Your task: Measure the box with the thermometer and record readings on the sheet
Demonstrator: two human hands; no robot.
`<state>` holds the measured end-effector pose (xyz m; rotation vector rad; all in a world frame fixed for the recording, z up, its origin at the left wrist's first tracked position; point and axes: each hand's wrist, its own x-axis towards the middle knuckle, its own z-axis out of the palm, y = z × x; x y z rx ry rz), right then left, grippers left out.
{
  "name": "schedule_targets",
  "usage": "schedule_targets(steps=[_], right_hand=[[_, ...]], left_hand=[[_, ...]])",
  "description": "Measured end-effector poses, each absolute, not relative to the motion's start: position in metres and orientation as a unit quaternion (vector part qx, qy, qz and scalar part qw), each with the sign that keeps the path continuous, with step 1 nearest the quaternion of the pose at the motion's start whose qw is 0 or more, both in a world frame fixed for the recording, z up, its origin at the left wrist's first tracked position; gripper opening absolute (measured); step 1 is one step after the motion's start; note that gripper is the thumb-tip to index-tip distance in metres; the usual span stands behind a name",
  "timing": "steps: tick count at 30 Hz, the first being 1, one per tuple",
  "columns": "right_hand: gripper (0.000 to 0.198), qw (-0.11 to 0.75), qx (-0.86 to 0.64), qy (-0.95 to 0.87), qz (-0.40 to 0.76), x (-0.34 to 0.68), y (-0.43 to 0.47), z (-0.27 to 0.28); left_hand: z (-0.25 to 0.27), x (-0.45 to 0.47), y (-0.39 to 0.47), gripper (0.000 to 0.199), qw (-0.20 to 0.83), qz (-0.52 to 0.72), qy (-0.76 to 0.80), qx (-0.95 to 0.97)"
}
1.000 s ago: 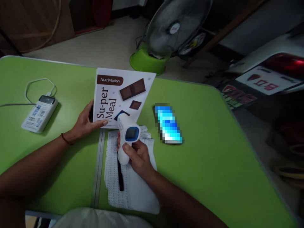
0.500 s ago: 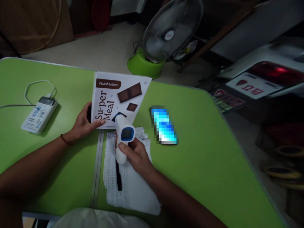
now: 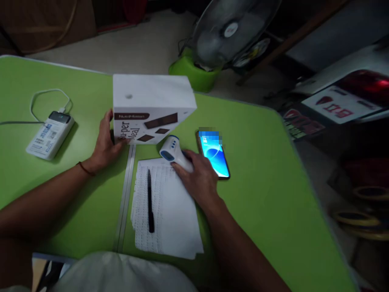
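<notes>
My left hand grips the lower left edge of a white box printed "NutriMotion Su-per Meal" with chocolate-bar pictures; its top now faces me. In my right hand is a white and blue infrared thermometer, its fingers wrapped round the handle, the device lying over on its side near the box's lower right. Below it, a stack of printed paper sheets carries a black pen. A phone with a lit blue screen lies just right of my right hand.
On the left of the green table lies a white power bank with a cable plugged in. Beyond the far edge, a fan stands over a green stool-like base. To the right is a white vehicle part with a red lamp.
The box has tipped so its top shows more. My right hand has moved right and rolled the thermometer onto its side, uncovering the pen. The camera view has shifted slightly.
</notes>
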<state>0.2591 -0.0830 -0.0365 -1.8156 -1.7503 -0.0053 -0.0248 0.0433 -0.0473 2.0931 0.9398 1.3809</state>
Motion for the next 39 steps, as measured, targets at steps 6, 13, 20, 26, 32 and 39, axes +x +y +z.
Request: schedule_targets(steps=[6, 13, 20, 26, 32, 39], right_hand=[[0.016, 0.338, -0.564, -0.753, 0.000, 0.225, -0.110, -0.015], [0.018, 0.272, -0.553, -0.781, 0.102, 0.194, -0.129, -0.009], [0.033, 0.493, -0.507, -0.668, 0.230, 0.224, -0.116, -0.006], [0.038, 0.579, -0.458, -0.608, 0.293, 0.215, -0.109, 0.005], [0.024, 0.554, -0.538, -0.478, 0.419, 0.204, -0.112, -0.006], [0.007, 0.508, -0.618, -0.529, 0.284, 0.198, -0.112, -0.023]], left_hand=[[-0.034, -0.023, 0.034, 0.090, 0.078, 0.548, 0.399, 0.731], [-0.014, -0.009, -0.001, 0.032, 0.009, 0.403, 0.156, 0.902], [-0.016, -0.001, -0.004, 0.059, 0.049, 0.198, 0.138, 0.969], [-0.017, 0.003, -0.011, 0.063, 0.079, 0.167, 0.193, 0.964], [-0.017, 0.001, -0.009, 0.067, 0.113, 0.173, 0.189, 0.960], [-0.014, -0.003, -0.003, 0.059, 0.170, 0.218, 0.152, 0.949]])
